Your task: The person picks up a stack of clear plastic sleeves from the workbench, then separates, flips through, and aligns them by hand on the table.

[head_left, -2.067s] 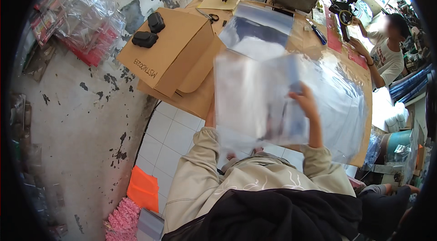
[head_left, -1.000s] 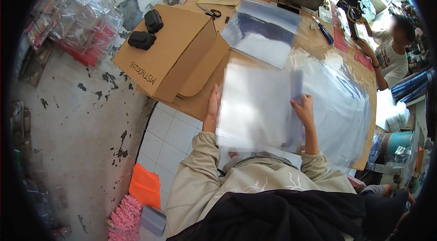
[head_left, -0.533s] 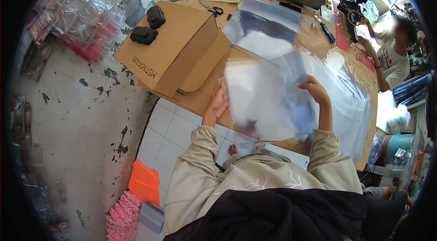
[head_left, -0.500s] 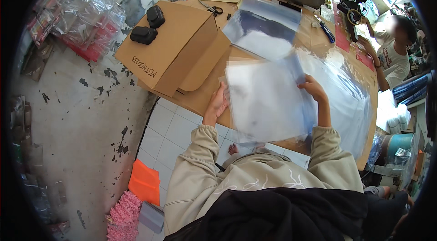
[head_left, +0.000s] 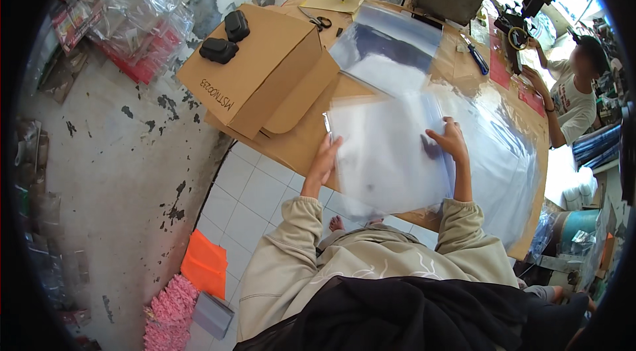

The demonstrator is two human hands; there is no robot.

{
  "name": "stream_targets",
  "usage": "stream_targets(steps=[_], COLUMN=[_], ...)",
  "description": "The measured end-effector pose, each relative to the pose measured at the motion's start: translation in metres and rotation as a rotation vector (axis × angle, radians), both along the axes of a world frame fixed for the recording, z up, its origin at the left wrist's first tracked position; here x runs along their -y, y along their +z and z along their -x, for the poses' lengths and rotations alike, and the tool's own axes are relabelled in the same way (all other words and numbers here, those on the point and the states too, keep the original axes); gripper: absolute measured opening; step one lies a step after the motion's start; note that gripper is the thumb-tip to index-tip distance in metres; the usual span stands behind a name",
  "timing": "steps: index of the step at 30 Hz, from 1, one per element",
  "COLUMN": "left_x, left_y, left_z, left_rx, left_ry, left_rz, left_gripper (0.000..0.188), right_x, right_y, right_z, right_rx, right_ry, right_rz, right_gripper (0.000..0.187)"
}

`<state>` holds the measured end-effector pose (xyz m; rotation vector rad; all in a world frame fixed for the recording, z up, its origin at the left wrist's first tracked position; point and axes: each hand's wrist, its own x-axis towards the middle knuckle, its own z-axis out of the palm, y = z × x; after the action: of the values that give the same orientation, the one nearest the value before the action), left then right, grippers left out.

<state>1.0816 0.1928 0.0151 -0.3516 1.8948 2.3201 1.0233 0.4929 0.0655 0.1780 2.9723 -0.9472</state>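
Observation:
A stack of clear plastic sheets (head_left: 391, 159) is held out in front of my body, over the table's near edge. My left hand (head_left: 323, 160) grips its left edge, the thumb on top and the other fingers partly hidden. At the right edge, my right hand (head_left: 453, 140) closes on the sheets with its thumb pointing inward over the surface. Just beyond the held stack, more clear sheets (head_left: 384, 46) lie flat on the table. A larger spread of clear plastic (head_left: 500, 159) covers the table to the right.
On the left of the brown table (head_left: 291, 152) stands an open cardboard box (head_left: 248, 66) with two black cases (head_left: 220, 50) on top. Scissors (head_left: 323, 22) and a blue-handled cutter (head_left: 477, 59) lie farther back. Another person (head_left: 575, 89) works at a machine (head_left: 515, 30) on the far right.
The held stack has moved slightly down toward me. My left hand has come lower along its edge, and my right thumb now reaches farther in over the sheets.

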Motion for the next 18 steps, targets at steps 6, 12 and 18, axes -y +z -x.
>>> stream_targets(steps=[6,12,18], left_x=[-0.002,-0.017,-0.046], left_y=[0.015,0.028,0.15], left_z=[0.002,-0.002,-0.032], left_rx=[-0.071,-0.285,-0.831], left_ry=[-0.108,0.058,0.436], left_rz=[0.006,0.535,0.37], left_gripper=[0.058,0.062,0.059], right_x=[-0.012,0.017,0.074], right_y=[0.015,0.008,0.097], right_z=[-0.023,-0.048,-0.077], right_rx=[0.337,-0.096,-0.684], right_ry=[-0.004,0.171,0.004], right_rz=[0.859,0.134,0.853], right_gripper=[0.057,0.031,0.021])
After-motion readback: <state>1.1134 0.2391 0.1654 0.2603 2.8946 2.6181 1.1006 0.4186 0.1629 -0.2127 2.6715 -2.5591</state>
